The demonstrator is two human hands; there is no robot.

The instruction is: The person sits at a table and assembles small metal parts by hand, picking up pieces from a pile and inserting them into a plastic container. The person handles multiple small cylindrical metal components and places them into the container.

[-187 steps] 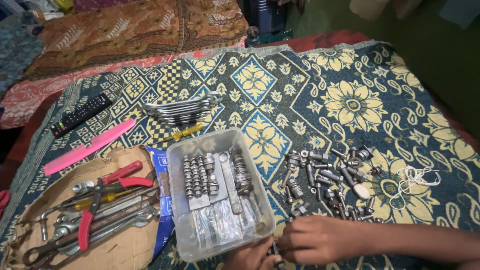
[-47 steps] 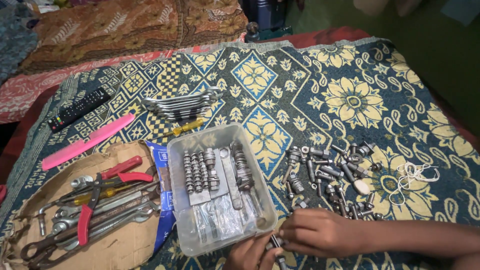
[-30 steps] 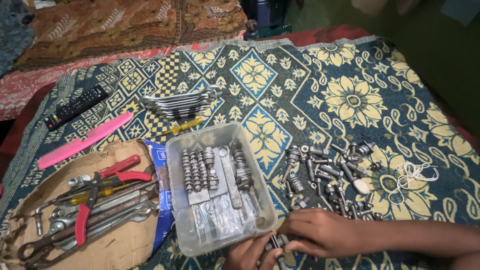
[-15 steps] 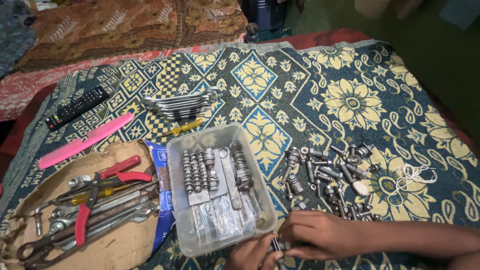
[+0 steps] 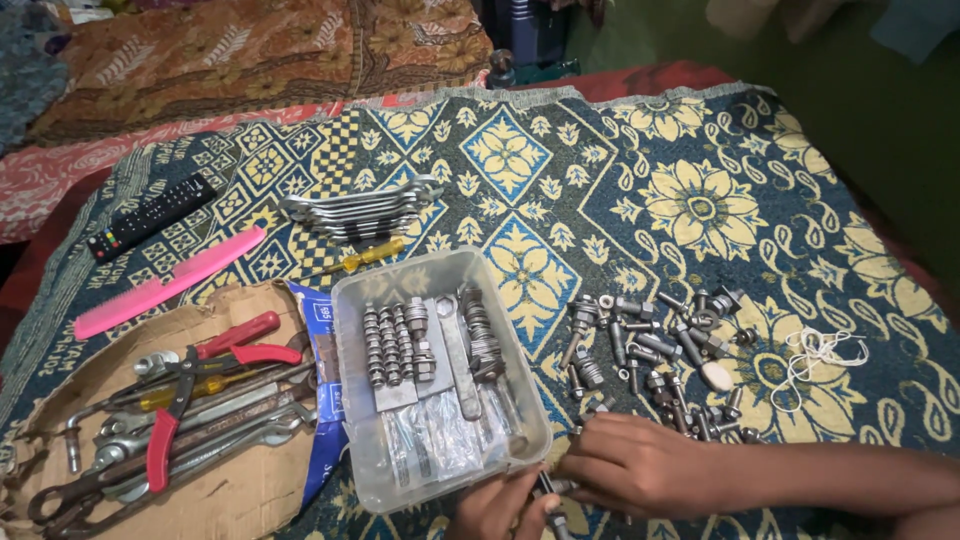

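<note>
At the bottom edge my left hand and my right hand meet on a small bolt with a nut, fingers of both pinched around it. They work just in front of a clear plastic box that holds rows of bolts, a flat wrench and small bagged parts. To the right of the box lies a loose pile of bolts and nuts on the patterned blue and yellow cloth; my right hand rests at the pile's near edge.
A torn cardboard sheet at the left carries red-handled pliers, wrenches and a screwdriver. Behind the box lie a stack of spanners, a yellow-handled screwdriver, a pink comb and a black remote. White string lies right.
Both hands have stayed together on the bolt, with small finger shifts around it. The view has drifted slightly; nothing else on the cloth has moved.
</note>
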